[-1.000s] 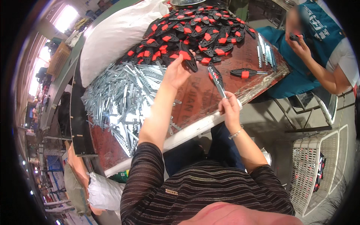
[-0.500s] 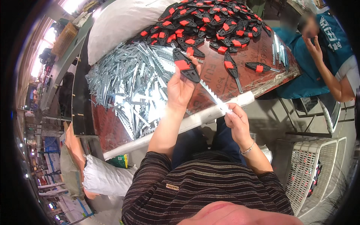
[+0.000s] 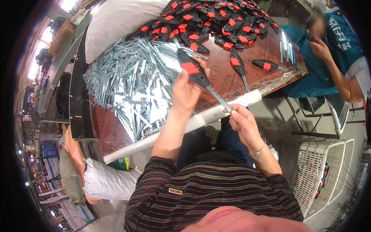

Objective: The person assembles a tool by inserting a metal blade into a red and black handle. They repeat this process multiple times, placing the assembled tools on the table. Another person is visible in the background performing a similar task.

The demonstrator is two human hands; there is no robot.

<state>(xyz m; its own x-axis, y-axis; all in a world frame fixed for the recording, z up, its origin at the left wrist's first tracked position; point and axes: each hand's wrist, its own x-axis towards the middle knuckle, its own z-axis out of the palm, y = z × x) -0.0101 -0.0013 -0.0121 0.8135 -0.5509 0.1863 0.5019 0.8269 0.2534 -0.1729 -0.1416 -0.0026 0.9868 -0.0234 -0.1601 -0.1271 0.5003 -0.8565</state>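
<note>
My left hand is closed around a black plastic holder with a red block on its middle. Between the fingertips of my right hand is the near end of a narrow metal strip. The strip's far end meets the pointed near end of the holder; how deep it sits inside cannot be made out. Beside my left hand lies a large heap of loose metal strips, some with notched edges. Two holders with strips sticking out, one upright and one sideways, rest on the red-brown table.
Black-and-red holders are piled at the table's far side, next to a white sack. A white roll edges the table's front. A co-worker in teal sits at right, above a white plastic crate.
The metal strip has turned so its notched edge no longer shows clearly, and it now lines up with the holder's end. My right hand has shifted slightly.
</note>
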